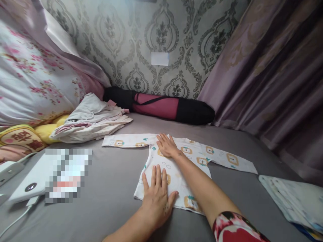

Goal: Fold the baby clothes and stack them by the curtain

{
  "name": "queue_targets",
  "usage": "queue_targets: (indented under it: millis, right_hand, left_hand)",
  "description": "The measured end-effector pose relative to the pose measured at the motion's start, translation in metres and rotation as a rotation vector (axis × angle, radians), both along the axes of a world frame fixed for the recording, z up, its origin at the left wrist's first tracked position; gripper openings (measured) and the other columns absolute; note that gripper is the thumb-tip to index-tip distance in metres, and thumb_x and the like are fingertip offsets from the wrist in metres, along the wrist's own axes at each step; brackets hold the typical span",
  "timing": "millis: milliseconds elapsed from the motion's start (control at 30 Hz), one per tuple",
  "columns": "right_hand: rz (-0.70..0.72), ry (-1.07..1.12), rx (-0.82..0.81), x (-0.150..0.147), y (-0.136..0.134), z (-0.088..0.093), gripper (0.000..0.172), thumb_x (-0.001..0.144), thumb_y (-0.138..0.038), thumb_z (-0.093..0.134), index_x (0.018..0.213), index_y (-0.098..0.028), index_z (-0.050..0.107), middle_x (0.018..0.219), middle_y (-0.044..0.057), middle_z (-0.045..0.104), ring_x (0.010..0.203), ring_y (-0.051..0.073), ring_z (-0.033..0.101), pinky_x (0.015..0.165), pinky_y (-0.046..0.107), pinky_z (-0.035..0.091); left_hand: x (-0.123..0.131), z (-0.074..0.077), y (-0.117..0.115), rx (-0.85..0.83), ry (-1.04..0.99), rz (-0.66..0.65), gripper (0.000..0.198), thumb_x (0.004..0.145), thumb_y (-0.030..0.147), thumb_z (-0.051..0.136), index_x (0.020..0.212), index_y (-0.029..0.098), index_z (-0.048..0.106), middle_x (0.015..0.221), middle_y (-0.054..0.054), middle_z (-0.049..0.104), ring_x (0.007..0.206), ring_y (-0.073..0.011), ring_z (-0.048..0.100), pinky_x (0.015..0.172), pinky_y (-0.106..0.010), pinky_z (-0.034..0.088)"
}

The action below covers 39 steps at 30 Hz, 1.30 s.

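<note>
Right sleeve [237, 228] red, black, white floral; hands bare.

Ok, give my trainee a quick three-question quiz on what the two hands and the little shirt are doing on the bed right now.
1. True or false: the white long-sleeved baby shirt with orange prints lies spread flat on the grey bed sheet.
2. Which hand rests near the shirt's neckline: A left hand, B right hand?
3. What lies against the patterned wall: a rolled pink mat in a black ____?

Key: 1 true; 2 B; 3 bag.
</note>
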State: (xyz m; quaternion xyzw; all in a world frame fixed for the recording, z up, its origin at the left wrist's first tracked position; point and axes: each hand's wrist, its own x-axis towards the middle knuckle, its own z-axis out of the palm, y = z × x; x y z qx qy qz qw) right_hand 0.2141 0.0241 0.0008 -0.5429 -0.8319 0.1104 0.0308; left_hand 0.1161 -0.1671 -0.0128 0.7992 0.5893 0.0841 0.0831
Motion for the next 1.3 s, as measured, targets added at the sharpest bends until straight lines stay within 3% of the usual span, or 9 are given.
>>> queue_targets:
  millis: [267, 367, 433, 500, 567, 667, 767, 1000, 1300]
  right_hand:
    - [-0.021, 0.014, 0.066, 0.001, 0.007, -0.009, 0.057, 0.098, -0.044, 0.016, 0.15, -0.021, 0.027, 0.157, 0.003, 0.022, 0.145, 0.018, 0.012, 0.116, 0.043, 0.004]
    - [-0.008, 0.015, 0.074, 0.001, 0.007, -0.01, 0.057, 0.098, -0.045, 0.019, 0.149, -0.021, 0.028, 0.157, 0.004, 0.024, 0.144, 0.019, 0.014, 0.116, 0.044, 0.005]
    - [-0.002, 0.006, 0.092, 0.0, 0.006, -0.009, 0.057, 0.098, -0.045, 0.021, 0.148, -0.02, 0.029, 0.156, 0.005, 0.025, 0.144, 0.02, 0.016, 0.115, 0.045, 0.006]
    - [-0.012, -0.004, 0.15, -0.002, 0.002, -0.006, 0.055, 0.098, -0.044, 0.025, 0.146, -0.017, 0.034, 0.155, 0.009, 0.027, 0.142, 0.022, 0.019, 0.115, 0.044, 0.009]
    - [-0.016, -0.002, 0.235, -0.007, -0.008, -0.002, 0.048, 0.098, -0.036, 0.029, 0.137, -0.013, 0.045, 0.151, 0.012, 0.035, 0.138, 0.023, 0.028, 0.113, 0.041, 0.016]
    - [0.01, 0.036, 0.292, -0.016, -0.033, 0.005, 0.037, 0.096, -0.019, 0.03, 0.117, -0.014, 0.06, 0.13, 0.013, 0.054, 0.122, 0.022, 0.044, 0.103, 0.033, 0.031]
    - [0.041, 0.101, 0.259, -0.024, -0.063, 0.007, 0.032, 0.096, -0.021, 0.033, 0.109, -0.018, 0.063, 0.113, 0.009, 0.06, 0.108, 0.02, 0.05, 0.095, 0.029, 0.037]
    - [0.023, 0.087, 0.235, -0.029, -0.093, -0.001, 0.049, 0.096, -0.032, 0.032, 0.142, -0.017, 0.04, 0.143, 0.01, 0.043, 0.127, 0.026, 0.036, 0.108, 0.041, 0.025]
    - [0.139, 0.077, 0.068, -0.024, -0.097, 0.0, 0.059, 0.097, -0.039, 0.024, 0.149, -0.011, 0.027, 0.157, 0.012, 0.02, 0.144, 0.026, 0.013, 0.115, 0.046, 0.006]
  left_hand:
    - [-0.001, -0.001, -0.002, 0.037, -0.025, -0.02, 0.073, 0.092, 0.06, 0.025, 0.146, 0.012, 0.036, 0.152, -0.022, 0.026, 0.142, -0.0406, 0.017, 0.105, -0.072, 0.014]
    - [0.0, 0.012, 0.0, 0.053, -0.024, -0.019, 0.073, 0.091, 0.061, 0.027, 0.141, 0.01, 0.042, 0.149, -0.024, 0.034, 0.139, -0.041, 0.026, 0.104, -0.068, 0.021]
    - [-0.002, 0.025, 0.005, 0.068, -0.043, -0.004, 0.063, 0.093, 0.058, 0.027, 0.128, 0.014, 0.056, 0.138, -0.021, 0.049, 0.129, -0.0373, 0.041, 0.1, -0.059, 0.032]
    - [-0.007, 0.036, 0.015, 0.081, -0.062, 0.056, 0.053, 0.097, 0.049, 0.024, 0.107, 0.017, 0.065, 0.117, -0.016, 0.062, 0.111, -0.0305, 0.055, 0.091, -0.049, 0.041]
    - [-0.017, 0.044, 0.026, 0.115, -0.05, 0.17, 0.048, 0.098, 0.04, 0.024, 0.096, 0.018, 0.066, 0.102, -0.013, 0.065, 0.098, -0.0271, 0.058, 0.083, -0.043, 0.043]
    - [-0.038, 0.045, 0.042, 0.145, 0.013, 0.347, 0.037, 0.097, 0.03, 0.029, 0.097, 0.013, 0.062, 0.101, -0.015, 0.063, 0.098, -0.0277, 0.058, 0.081, -0.039, 0.042]
    - [-0.059, 0.042, 0.051, 0.023, -0.014, 0.398, 0.029, 0.095, 0.026, 0.034, 0.1, 0.012, 0.059, 0.1, -0.015, 0.066, 0.097, -0.0251, 0.061, 0.079, -0.033, 0.041]
    - [-0.078, 0.042, 0.055, -0.218, -0.168, 0.315, 0.025, 0.088, 0.036, 0.048, 0.09, 0.015, 0.061, 0.087, -0.012, 0.07, 0.085, -0.0223, 0.065, 0.066, -0.026, 0.039]
    - [-0.081, 0.053, 0.054, -0.364, -0.341, 0.228, 0.014, 0.075, 0.028, 0.056, 0.067, 0.016, 0.055, 0.061, -0.003, 0.062, 0.061, -0.0151, 0.059, 0.052, -0.02, 0.038]
